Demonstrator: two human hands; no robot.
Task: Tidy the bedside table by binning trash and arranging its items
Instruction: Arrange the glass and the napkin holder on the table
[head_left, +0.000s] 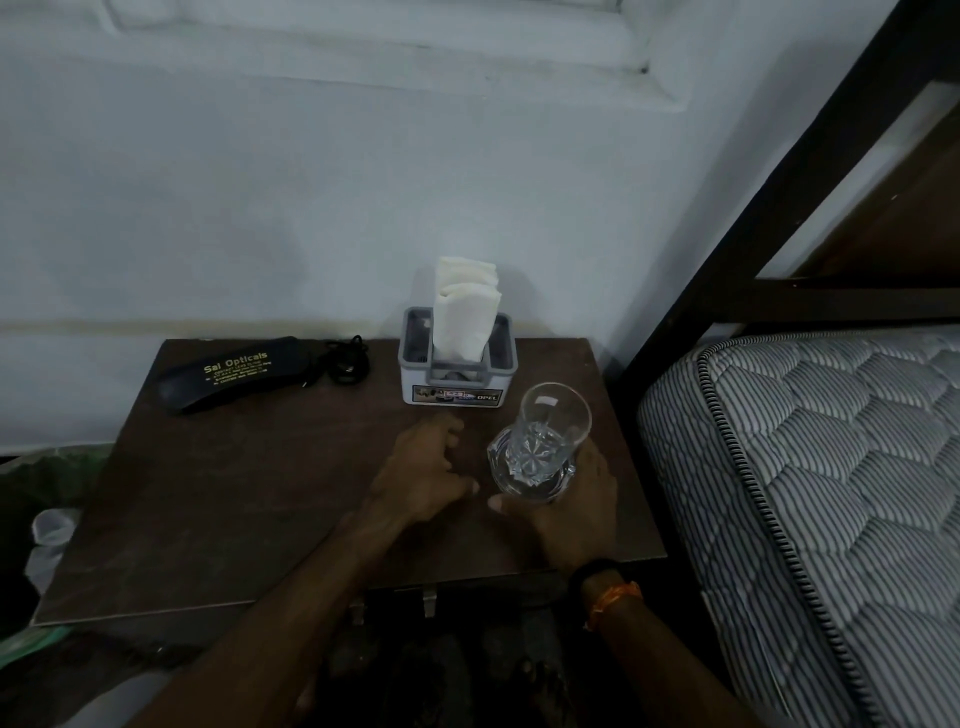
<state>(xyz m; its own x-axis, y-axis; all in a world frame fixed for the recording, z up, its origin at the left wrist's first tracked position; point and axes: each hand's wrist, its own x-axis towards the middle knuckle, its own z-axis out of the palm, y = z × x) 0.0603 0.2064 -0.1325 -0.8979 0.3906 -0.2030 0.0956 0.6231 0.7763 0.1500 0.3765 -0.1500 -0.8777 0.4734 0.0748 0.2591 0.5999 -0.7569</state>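
My right hand (571, 499) wraps around the base of a clear glass (540, 441), thumb curled in front of it, and the glass stands upright near the right front part of the dark table (234, 493). A black band and an orange thread sit on that wrist. My left hand (423, 467) lies just beside the glass, to its left, fingers relaxed and spread on the tabletop, holding nothing; its thumb points toward my right thumb with a small gap between them. Just beyond my left fingertips, close to the back edge, a grey holder (457, 364) stands with white tissues (465, 312) sticking up out of its middle slot. Farther left along the back edge a black glasses case (228, 374) with gold lettering lies at a slant, and a coiled black cord (345, 361) sits right beside its far end. To the right of the table is a striped mattress (810, 467) on a dark bed frame (727, 234). A pale wall (311, 182) rises behind everything.
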